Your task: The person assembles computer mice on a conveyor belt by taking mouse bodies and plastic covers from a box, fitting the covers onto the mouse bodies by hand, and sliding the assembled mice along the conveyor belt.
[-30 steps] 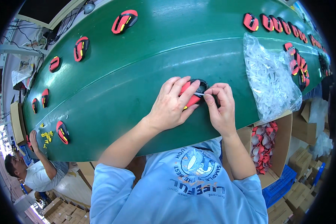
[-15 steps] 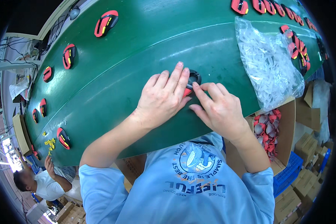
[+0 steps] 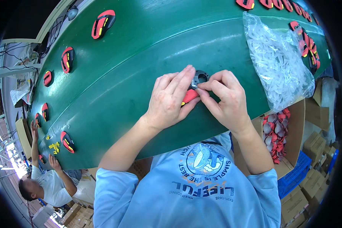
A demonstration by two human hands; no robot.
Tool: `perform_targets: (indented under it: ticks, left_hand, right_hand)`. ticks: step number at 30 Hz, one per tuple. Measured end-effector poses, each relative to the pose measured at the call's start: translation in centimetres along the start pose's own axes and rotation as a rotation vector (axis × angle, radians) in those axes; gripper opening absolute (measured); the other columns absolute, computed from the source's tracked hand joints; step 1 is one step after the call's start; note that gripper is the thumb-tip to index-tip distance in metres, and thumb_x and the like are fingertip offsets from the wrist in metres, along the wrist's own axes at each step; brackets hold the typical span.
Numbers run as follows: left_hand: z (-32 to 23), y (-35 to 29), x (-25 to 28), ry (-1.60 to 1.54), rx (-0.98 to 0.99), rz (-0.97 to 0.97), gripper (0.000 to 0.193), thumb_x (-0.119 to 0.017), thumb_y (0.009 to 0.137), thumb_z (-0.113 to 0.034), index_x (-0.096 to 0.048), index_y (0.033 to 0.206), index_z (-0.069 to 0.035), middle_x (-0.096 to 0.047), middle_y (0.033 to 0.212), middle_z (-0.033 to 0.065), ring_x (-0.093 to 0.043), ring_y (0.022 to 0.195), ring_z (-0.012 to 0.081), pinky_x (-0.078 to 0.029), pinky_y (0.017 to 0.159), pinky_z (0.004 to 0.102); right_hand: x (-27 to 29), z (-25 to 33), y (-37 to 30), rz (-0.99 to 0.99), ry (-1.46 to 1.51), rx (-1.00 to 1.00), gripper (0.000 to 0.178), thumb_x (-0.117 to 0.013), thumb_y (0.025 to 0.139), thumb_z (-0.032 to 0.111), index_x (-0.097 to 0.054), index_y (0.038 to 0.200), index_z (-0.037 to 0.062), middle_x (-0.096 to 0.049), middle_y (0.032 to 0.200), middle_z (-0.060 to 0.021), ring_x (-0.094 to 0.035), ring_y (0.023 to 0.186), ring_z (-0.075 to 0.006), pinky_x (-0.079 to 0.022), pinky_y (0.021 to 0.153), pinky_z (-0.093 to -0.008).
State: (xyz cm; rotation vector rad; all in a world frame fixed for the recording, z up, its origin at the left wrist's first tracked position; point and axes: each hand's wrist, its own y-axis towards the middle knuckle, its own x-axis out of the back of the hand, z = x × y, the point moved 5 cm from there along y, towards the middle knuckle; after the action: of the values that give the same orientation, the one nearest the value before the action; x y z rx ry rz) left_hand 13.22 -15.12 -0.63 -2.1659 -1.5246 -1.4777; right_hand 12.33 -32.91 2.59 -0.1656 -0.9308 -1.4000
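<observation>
Over the green belt, my left hand [image 3: 171, 95] is closed around a red-and-black plastic part [image 3: 190, 95], its fingers covering the left side. A black ring-shaped end [image 3: 197, 78] sticks out beyond the fingertips, and a little yellow shows on the lower red section. My right hand [image 3: 227, 95] has thumb and index finger pinched together against the part's middle, just below the ring. Whatever lies between those fingertips is too small and covered to make out. To the right rests a clear bag [image 3: 277, 60] full of small translucent pieces.
Similar red-and-black parts [image 3: 103, 24] lie spaced along the green belt [image 3: 140, 49], with a pile [image 3: 309, 47] at far right. An open carton [image 3: 294, 133] of red pieces stands beside me. At left, another person [image 3: 51, 188] sits by small yellow pieces [image 3: 54, 147].
My right hand has tilted and its fingers have curled tighter against the part, which has turned slightly. The other person now reaches an arm up along the belt's left end.
</observation>
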Motion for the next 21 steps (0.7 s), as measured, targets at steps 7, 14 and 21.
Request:
perform_targets:
  ticks: [7,14,21]
  left_hand:
    - [-0.3,0.1,-0.1,0.188,-0.112,0.034,0.075,-0.089,0.079,-0.024,-0.065,0.148,-0.004,-0.064,0.152,0.0189,-0.07,0.111,0.0323,-0.059,0.091,0.0429]
    - [0.1,1.0,0.4,0.275,-0.131,0.143,0.078,-0.087,0.084,-0.031,-0.061,0.151,-0.002,-0.063,0.154,0.0186,-0.069,0.109,0.0326,-0.056,0.095,0.0423]
    - [0.3,0.0,0.1,0.05,0.035,0.007,0.079,-0.089,0.084,-0.027,-0.059,0.15,0.004,-0.067,0.146,0.0204,-0.068,0.114,0.0345,-0.053,0.1,0.0442]
  right_hand:
    - [0.3,1.4,-1.2,0.192,-0.277,0.031,0.028,-0.084,0.088,0.017,-0.08,0.113,0.0053,-0.066,0.088,-0.0048,-0.069,0.079,-0.0221,-0.057,0.061,-0.0373]
    - [0.5,1.7,0.0,0.269,-0.351,0.158,0.034,-0.082,0.091,0.021,-0.079,0.119,0.0019,-0.071,0.089,-0.005,-0.071,0.078,-0.02,-0.059,0.061,-0.0343]
    - [0.2,-1.2,0.1,0.098,0.086,-0.179,0.013,-0.084,0.091,0.015,-0.078,0.096,0.0038,-0.074,0.089,-0.0088,-0.069,0.065,-0.0245,-0.055,0.058,-0.0345]
